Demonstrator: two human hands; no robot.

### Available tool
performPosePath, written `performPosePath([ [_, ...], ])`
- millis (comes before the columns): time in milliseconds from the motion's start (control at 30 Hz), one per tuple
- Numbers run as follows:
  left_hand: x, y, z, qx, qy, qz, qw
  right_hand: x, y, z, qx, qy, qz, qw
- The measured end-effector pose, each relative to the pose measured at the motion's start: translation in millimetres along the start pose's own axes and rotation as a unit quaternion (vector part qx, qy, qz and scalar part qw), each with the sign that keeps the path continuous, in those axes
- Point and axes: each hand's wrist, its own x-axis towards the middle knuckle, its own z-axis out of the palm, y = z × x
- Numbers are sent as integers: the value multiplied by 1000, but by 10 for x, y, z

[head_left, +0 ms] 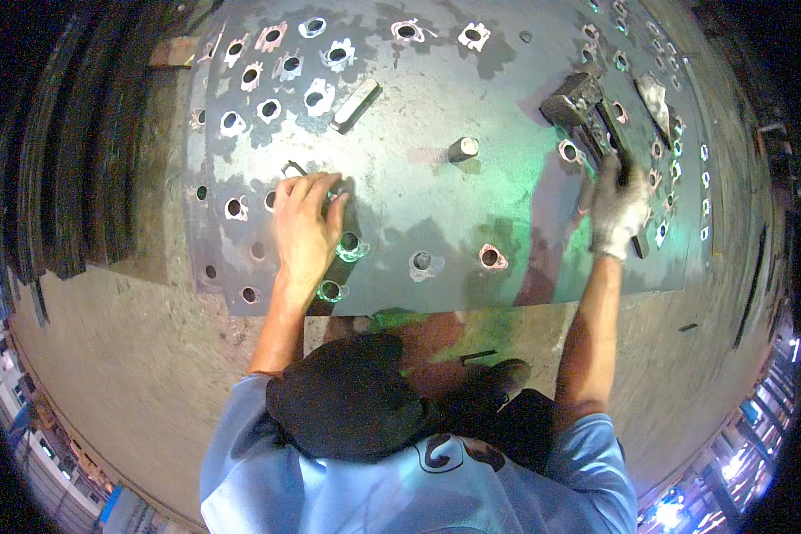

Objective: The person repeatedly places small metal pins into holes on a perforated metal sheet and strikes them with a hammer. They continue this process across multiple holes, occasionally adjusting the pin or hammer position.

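Note:
My right hand, in a pale work glove, is closed around the dark handle of a hammer. The heavy, worn hammer head lies over the right part of a grey steel plate. On the left side of that plate my bare left hand has its fingers curled and the thumb close to them; what they hold, if anything, is hidden. A small thin dark piece shows just past those fingertips. Right beside this hand is a hole with a bright ragged rim.
Many holes with rough, bright rims dot the plate. A rectangular metal bar and a short metal cylinder rest on it. A pale pointed piece lies beyond the hammer. Long dark bars are stacked at the left.

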Motion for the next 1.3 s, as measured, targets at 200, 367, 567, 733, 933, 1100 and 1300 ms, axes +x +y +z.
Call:
performPosePath([
  [200, 439, 365, 284, -182, -41, 37, 982, 766, 548, -22, -68, -132, -51, 988],
  [367, 675, 459, 542, -238, -77, 87, 964, 1078, 767, 142, -183, -207, -113, 954],
  [567, 549, 355, 607, -237, -82, 92, 964, 1251, 914, 245, -209, -222, -161, 939],
  [733, 546, 404, 611, -262, -84, 68, 959, 1307, 695, -26, -216, -199, -57, 954],
  [933, 653, 484, 767, -284, -59, 102, 952, 487, -147, -751, 313, -138, 195, 919],
  [1100, 741, 517, 939, -327, -56, 135, 934, -196, -651, -1132, 363, -136, 203, 899],
  [1300, 762, 521, 993, -328, -42, 150, 932, -831, -1066, -902, 323, -238, 205, 893],
])
